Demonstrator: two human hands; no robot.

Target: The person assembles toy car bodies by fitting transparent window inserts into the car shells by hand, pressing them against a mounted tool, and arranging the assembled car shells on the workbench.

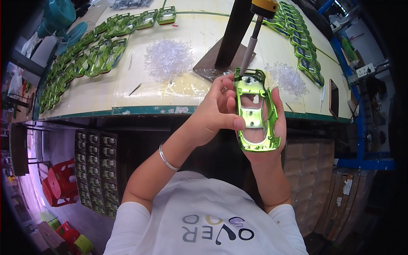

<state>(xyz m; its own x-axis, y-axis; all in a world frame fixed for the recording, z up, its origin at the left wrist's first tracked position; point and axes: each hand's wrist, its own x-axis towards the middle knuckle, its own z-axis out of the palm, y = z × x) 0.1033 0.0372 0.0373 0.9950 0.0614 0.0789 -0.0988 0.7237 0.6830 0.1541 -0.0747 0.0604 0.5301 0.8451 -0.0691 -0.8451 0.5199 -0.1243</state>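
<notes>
A bright green toy car body shell (251, 113) is held inner side up over the front edge of the table. My left hand (208, 112) grips its left side, thumb pressed on the shell near the rear window opening and fingers curled by the far end. Around the right side and underneath, my right hand (279, 125) cradles it; part of the palm shows through the openings. A slim rod tool with a grey tip (250, 49) comes down at the shell's far end; I cannot tell whether it touches. Clear plastic is visible in a window opening.
A dark post (231, 32) on a metal base plate (208, 59) stands behind the shell. Piles of clear plastic pieces (168, 58) (287, 78) flank it. Green shells line the left (97, 59) and right (304, 49). A phone-like slab (334, 98) lies at right; a thin pointed tool (135, 89) at left.
</notes>
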